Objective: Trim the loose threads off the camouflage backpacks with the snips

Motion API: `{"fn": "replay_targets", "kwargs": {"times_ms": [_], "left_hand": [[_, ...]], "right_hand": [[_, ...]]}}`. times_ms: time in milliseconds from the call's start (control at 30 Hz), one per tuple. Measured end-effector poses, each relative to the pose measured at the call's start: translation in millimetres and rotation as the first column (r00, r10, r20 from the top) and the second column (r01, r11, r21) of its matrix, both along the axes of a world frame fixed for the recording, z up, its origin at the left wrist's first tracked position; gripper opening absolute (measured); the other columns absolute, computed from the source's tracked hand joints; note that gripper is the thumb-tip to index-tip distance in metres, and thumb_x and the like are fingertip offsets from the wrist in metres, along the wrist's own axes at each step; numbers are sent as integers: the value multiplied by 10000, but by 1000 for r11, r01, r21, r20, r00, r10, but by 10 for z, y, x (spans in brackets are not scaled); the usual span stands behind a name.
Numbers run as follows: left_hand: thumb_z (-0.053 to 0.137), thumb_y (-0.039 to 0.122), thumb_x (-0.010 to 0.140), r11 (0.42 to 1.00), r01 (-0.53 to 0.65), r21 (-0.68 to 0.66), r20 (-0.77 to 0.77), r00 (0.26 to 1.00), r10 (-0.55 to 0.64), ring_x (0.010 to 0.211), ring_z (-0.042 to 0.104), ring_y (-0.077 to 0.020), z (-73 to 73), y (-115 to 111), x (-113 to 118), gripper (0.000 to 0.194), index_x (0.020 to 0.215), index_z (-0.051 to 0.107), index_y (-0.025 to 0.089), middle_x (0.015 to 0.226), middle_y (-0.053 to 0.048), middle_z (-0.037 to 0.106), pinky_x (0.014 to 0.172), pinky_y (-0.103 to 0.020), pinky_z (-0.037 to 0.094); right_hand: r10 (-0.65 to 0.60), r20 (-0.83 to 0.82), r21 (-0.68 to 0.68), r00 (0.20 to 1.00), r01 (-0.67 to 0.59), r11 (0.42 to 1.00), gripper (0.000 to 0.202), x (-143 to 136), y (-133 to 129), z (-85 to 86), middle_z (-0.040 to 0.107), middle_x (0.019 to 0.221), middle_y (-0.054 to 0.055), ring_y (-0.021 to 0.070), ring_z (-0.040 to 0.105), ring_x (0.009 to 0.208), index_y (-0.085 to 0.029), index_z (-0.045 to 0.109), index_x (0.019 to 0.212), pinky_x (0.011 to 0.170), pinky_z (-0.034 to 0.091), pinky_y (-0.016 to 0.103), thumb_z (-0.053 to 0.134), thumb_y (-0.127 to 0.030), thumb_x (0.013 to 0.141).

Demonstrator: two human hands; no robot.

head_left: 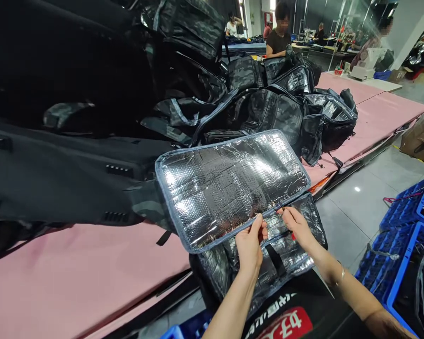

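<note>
One open foil-lined bag sits at the near edge of the pink table, close against the person's body, its lid spread out over the upper side. The left hand pinches the lid's near edge between thumb and fingers. The right hand is closed too, its fingertips drawn together around a small dark piece at the same edge; whether that is a tool or part of the bag is too small to tell.

If the piece is sharp, a slip could nick the foil or the binding, since both hands work close together on one seam. Pulling too hard there could crease or split the thin lining. The bag might also slide off, because it sits right at the table's edge, and a tug could disturb the heap of bags just behind.

The lid is a broad rectangle with rounded corners, its silver face finely dimpled, wrinkled and glaring in the light. Blue-grey fabric trims it. Below, more crinkled foil is crossed by a flat black strap. The heaped bags are soft and slumped, in dark camouflage cloth
</note>
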State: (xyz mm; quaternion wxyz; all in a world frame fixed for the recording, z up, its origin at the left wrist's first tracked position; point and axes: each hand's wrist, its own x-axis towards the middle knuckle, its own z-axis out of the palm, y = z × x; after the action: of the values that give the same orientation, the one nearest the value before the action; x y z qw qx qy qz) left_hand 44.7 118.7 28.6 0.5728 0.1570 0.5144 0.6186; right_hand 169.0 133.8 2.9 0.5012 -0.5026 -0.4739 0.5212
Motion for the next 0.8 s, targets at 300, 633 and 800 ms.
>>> {"fn": "replay_targets", "kwargs": {"times_ms": [300,633,800], "left_hand": [[729,363,592,999,0,42,-76,997,3,421,378,-48,-93,4,9,317,552,517,130,488,49,482,410,-190,274],[742,365,570,1000,-1,10,-78,997,2,440,374,-46,-87,-16,-6,323,559,525,126,495,47,482,421,-188,272],[751,359,567,1000,10,12,-69,998,-9,444,377,-43,-92,-24,-20,328,554,525,122,504,42,478,422,-183,276]], "right_hand": [[-94,558,251,824,-60,966,167,72,-248,114,578,670,-16,123,512,556,-214,576,895,565,386,226,541,-351,808],[-50,588,236,808,-112,965,167,97,-177,173,578,618,-33,105,478,498,-206,585,880,511,347,220,555,-346,795],[-114,354,191,928,48,980,200,80,-147,-75,540,599,-39,103,442,487,-201,564,864,487,338,224,582,-376,769]]}}
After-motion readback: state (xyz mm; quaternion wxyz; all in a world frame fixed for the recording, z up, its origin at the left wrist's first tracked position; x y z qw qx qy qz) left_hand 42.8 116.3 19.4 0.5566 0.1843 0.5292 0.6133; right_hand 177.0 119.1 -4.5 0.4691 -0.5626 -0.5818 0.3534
